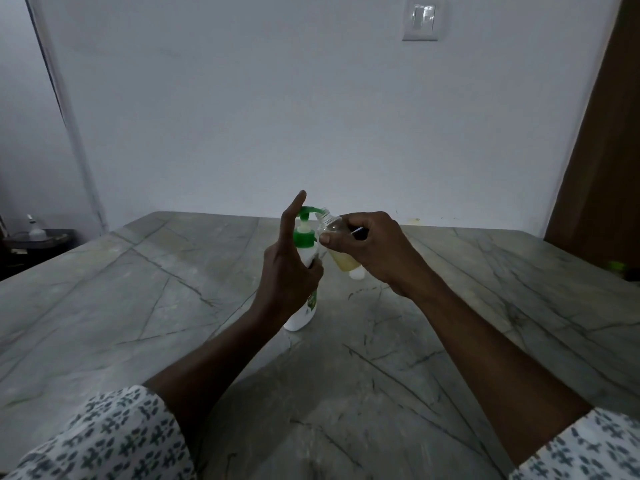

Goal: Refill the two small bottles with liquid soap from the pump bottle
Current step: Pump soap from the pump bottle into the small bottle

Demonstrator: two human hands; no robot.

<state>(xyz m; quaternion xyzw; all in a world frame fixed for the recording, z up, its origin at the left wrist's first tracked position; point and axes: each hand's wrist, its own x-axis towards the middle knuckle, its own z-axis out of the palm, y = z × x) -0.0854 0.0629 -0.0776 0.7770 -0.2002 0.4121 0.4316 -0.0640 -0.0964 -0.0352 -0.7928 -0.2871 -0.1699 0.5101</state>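
Observation:
A white pump bottle [302, 315] with a green pump head [306, 213] stands on the marble table. My left hand [287, 268] grips its body, with the index finger raised straight beside the pump head. My right hand [372, 245] holds a small clear bottle [337, 242], tilted, its open neck right under the pump spout. Yellowish liquid fills its lower part. A second small whitish bottle or cap [356, 273] shows just below and behind it, mostly hidden by my right hand.
The grey marble table [138, 306] runs wide on both sides and toward me. A dark side stand with a small bottle [34, 230] is at far left. A brown door [602, 150] is at right, with a small green object [614, 265] near the table's right edge.

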